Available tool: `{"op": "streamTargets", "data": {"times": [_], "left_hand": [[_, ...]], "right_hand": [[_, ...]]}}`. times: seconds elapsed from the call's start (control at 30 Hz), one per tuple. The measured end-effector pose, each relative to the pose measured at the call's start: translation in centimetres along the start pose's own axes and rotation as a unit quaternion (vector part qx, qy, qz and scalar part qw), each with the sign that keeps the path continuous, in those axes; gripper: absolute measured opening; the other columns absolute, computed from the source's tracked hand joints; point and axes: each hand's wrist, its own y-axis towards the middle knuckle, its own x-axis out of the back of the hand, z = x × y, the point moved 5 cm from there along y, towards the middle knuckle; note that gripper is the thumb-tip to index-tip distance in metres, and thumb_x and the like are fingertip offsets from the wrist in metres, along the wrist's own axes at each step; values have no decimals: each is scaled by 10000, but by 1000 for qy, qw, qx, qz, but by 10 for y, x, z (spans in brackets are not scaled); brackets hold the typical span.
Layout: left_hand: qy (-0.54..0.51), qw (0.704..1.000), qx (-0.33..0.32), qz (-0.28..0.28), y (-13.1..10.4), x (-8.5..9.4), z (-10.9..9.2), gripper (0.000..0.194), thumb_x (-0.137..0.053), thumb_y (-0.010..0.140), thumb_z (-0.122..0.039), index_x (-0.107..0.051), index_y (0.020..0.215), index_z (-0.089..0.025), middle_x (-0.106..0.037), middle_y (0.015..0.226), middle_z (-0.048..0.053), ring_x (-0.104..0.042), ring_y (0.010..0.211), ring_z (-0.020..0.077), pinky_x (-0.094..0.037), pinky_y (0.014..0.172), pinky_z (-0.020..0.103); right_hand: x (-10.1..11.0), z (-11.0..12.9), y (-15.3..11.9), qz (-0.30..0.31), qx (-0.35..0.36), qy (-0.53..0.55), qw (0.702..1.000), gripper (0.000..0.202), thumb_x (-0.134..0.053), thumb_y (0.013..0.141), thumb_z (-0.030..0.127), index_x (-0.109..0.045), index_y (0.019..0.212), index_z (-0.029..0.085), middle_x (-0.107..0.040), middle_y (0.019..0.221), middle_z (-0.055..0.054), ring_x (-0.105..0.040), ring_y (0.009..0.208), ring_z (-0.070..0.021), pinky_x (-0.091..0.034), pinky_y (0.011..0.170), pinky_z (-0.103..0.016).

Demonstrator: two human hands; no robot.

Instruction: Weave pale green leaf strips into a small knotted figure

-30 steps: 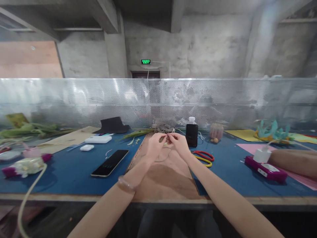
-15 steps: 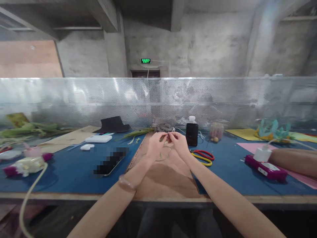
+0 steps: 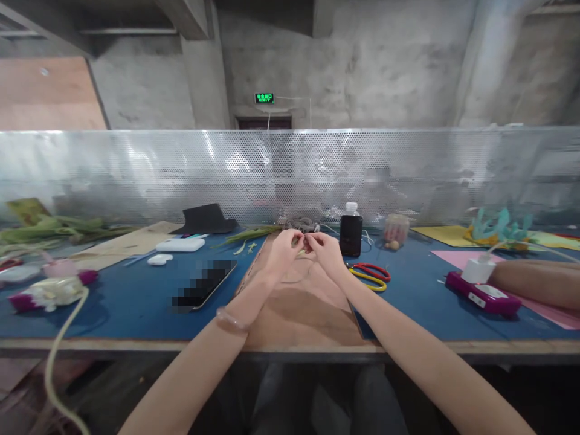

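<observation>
Above the far part of a brown board [image 3: 308, 320], my left hand [image 3: 287, 246] and my right hand [image 3: 324, 249] meet with pinched fingertips. Whatever lies between the fingers is small and mostly hidden; a bit of green and reddish stuff shows there. A thin pale strand [image 3: 296, 280] curves over the board just below the hands. Behind them lies a grey tangled bundle [image 3: 301, 225]. To the right of my right hand rest scissors [image 3: 372, 278] with one red and one yellow handle.
A dark phone [image 3: 351, 235] stands upright before a bottle [image 3: 351, 208]. Another phone [image 3: 206, 287] lies left. Purple power strips [image 3: 484, 294] sit on both sides. A jar [image 3: 396, 228], white cases [image 3: 180, 244] and green leaves [image 3: 258, 232] lie about. Another person's arm [image 3: 537, 283] rests at right.
The whole view has tipped slightly downward, so the scene sits higher in the picture. My hands stay together over the board, fingers still pinched, with only a small shift.
</observation>
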Motion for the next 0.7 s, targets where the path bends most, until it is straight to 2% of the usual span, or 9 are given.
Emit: {"op": "streamTargets", "data": {"times": [0.33,0.7], "left_hand": [[-38,999,29,-16,-2,-2,3,194,-497,848,-292,-563,914,-122,-596,835,31,-578,745,140,-485,684,323],[-91,991,65,-71,-4,0,5,194,-492,853,-280,-547,943,-118,-586,831,28,-575,707,129,-493,646,304]], "right_hand": [[-4,-12,2,-2,-38,89,995,191,-483,869,281,-570,913,116,-598,830,-20,-581,698,-110,-499,640,-282],[-5,-16,5,-6,-55,129,990,183,-491,866,271,-570,929,118,-601,841,-22,-584,698,-109,-502,644,-284]]}}
